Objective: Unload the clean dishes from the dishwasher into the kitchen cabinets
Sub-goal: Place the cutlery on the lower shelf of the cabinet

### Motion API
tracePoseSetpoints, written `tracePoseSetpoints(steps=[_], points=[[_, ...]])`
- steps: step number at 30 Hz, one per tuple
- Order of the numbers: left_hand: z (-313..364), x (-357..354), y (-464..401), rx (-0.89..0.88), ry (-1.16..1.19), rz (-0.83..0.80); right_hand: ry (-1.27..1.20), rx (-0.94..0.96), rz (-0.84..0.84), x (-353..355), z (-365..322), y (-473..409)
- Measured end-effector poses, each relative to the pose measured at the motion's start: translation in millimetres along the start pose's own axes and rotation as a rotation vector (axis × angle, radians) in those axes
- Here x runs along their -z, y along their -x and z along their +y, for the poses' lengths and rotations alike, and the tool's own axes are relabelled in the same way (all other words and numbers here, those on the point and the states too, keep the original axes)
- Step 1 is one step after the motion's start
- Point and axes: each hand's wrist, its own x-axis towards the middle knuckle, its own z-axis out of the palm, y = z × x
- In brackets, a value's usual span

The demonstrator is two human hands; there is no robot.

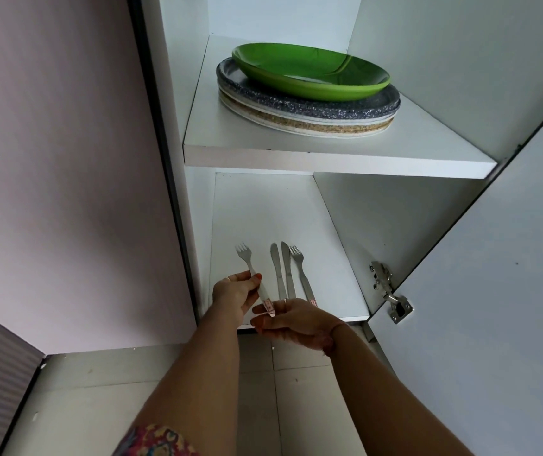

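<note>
My left hand (235,292) pinches a fork (251,270) by its handle above the lower shelf (263,212); my right hand (291,319) hangs relaxed and holds nothing. Two knives (282,269) and another fork (301,271) already lie there, and plates (306,93) are stacked on the upper shelf (329,156). The dishwasher is out of view, so I cannot tell what remains. The cabinet is white, the floor tiled.

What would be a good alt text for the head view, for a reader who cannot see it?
The left hand holds a fork above the lower shelf of an open white cabinet, where two knives and another fork lie side by side. The right hand is beside it, near the fork's handle. On the upper shelf, a green plate tops a plate stack.
</note>
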Motion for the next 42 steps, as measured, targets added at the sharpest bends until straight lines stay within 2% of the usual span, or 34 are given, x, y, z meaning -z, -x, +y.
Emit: tracePoseSetpoints(steps=[3, 9, 18, 24, 28, 30, 42], points=[[-1, 3, 0, -0.003, -0.029, 0.025, -0.071, 0.010, -0.029, 3, -6, 3], [0, 5, -2, 0.056, -0.106, -0.012, -0.169, 0.060, 0.195, 1, 7, -4], [4, 7, 1, 0.110, -0.232, 0.090, -0.014, 0.061, 0.471, -7, 13, -18], [8, 13, 2, 0.107, -0.218, 0.119, 0.279, 0.152, 0.672, -5, 20, -30], [8, 12, 4, 0.108, -0.219, 0.107, 0.660, 0.186, 0.842, -12, 19, -36], [8, 11, 5, 0.109, -0.222, 0.101, 0.720, 0.185, 0.905, -16, 19, -38], [9, 15, 7, 0.125, -0.246, 0.092, 0.357, 0.246, 0.979, -20, 24, -54]])
